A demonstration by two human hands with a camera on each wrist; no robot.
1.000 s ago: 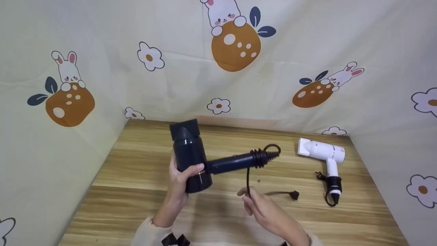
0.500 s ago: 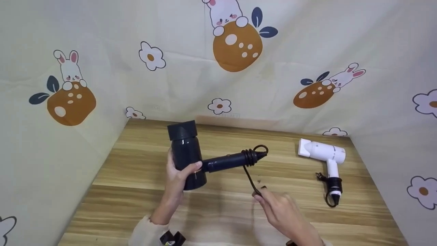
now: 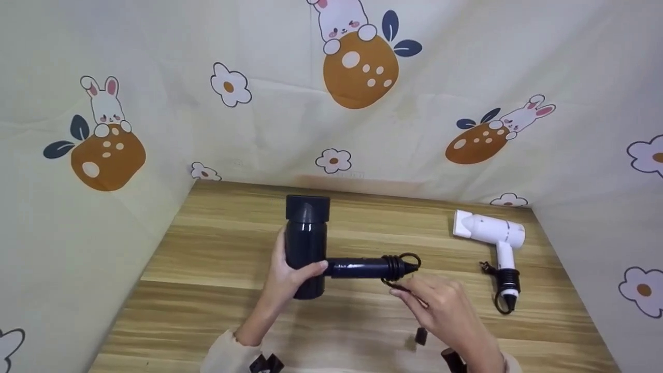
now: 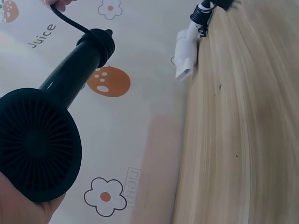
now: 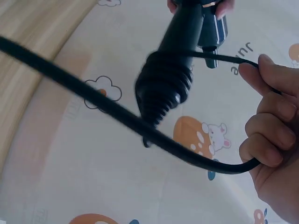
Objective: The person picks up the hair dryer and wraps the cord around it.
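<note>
My left hand [image 3: 285, 280] grips the barrel of a black hair dryer [image 3: 305, 248], thumb across its front near the handle joint. The flat nozzle [image 3: 307, 208] points away from me and the handle [image 3: 360, 268] extends right. Several turns of black cord [image 4: 100, 44] are wrapped around the handle's end. Just below that end, my right hand [image 3: 445, 305] pinches the cord between thumb and forefinger. In the right wrist view, the other fingers [image 5: 271, 130] are curled over the cord, whose loose length [image 5: 93, 95] runs off left. Below this hand hangs a dark plug [image 3: 421, 335].
A white hair dryer [image 3: 489, 229] lies on the right of the wooden table [image 3: 217, 217], its black cord [image 3: 507, 280] wound around the handle. Patterned cloth [image 3: 279, 124] walls stand at the back and both sides.
The black hair dryer has moved right and slightly down, its handle now nearly level. My right hand has shifted right with the cord, then up close to the handle's end.
</note>
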